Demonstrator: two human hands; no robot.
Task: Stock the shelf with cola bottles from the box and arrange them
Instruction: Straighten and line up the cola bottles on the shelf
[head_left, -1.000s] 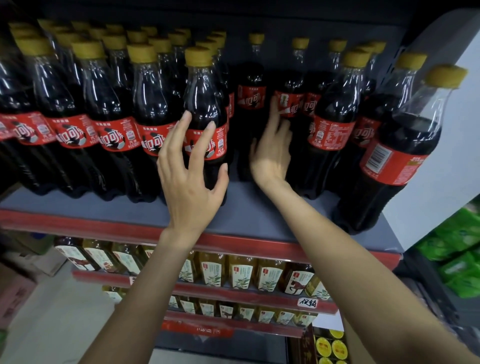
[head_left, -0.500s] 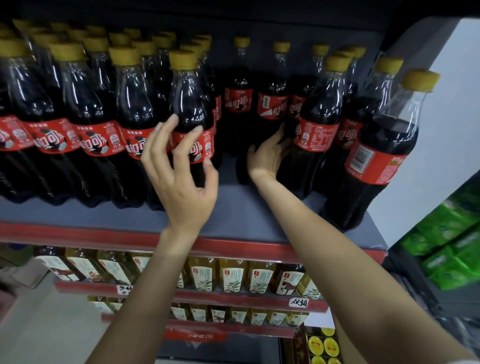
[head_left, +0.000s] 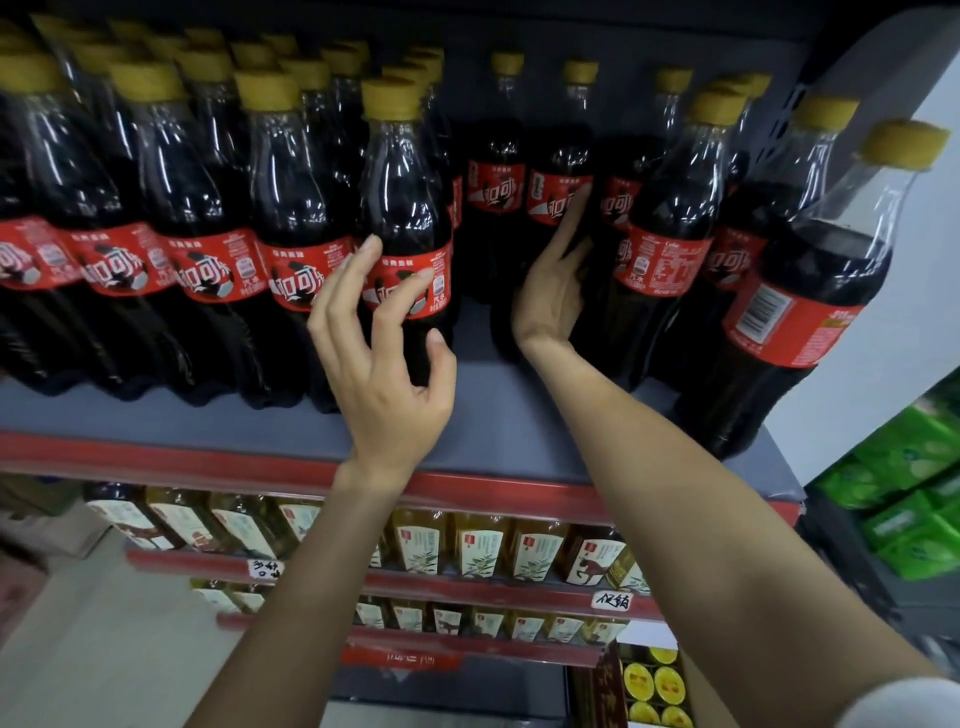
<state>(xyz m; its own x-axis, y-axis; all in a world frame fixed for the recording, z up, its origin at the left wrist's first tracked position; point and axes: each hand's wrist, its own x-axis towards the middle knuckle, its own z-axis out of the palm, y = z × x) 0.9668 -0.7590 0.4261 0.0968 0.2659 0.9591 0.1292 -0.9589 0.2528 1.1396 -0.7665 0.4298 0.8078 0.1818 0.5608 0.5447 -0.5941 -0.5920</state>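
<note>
- The shelf (head_left: 498, 426) looks mostly stocked: cola bottles stand packed several rows deep on its left half, and more fill the right side out to the end panel
- What is left, as I judge it, is a gap in the middle: bare shelf shows between the left block and the right group, with only a few bottles standing at the back of it
- The box named in the task is not in view, so I cannot tell how many bottles remain to go up
- The left hand (head_left: 384, 374) has its grip spread, fingertips resting on the red label of the front bottle (head_left: 402, 218) at the right edge of the left block; the thumb is clear of it, so it touches the bottle without closing round it
- The right hand (head_left: 553, 296) reaches deeper into the gap, fingers straight and together, flat against the side of a back bottle (head_left: 558, 171); nothing is clamped there either (a nudging hold, by the look of it)
- All the bottles stand on their bases, long axis vertical, yellow caps up; the apparent lean at the far right is likely the wide lens
- Most labels face forward, though one bottle (head_left: 800, 291) on the right shows its barcode side
</note>
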